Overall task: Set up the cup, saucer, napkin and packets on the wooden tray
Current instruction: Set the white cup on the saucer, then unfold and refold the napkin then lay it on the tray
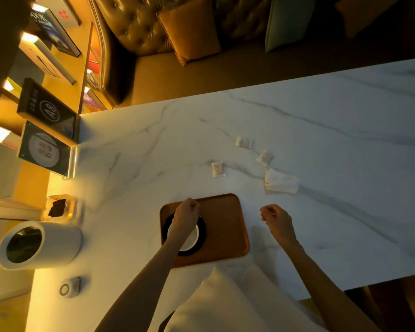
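On the wooden tray (225, 226) the white cup (192, 238) sits on its dark saucer (200, 245) under the loosely curled, empty left hand (186, 216), while the right hand (277, 220), likewise curled and empty, hovers over the desk (321, 140) near the napkin (281, 181) and three packets (217, 169).

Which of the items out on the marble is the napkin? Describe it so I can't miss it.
Start at the wooden tray on the marble table. Beyond its far right corner lies the napkin, a crumpled white cloth-like bundle. The three packets nearby are flat, printed and far smaller.

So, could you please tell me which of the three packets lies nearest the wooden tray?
The upright packet left of the other two, just beyond the wooden tray; the others lie farther back toward the napkin.
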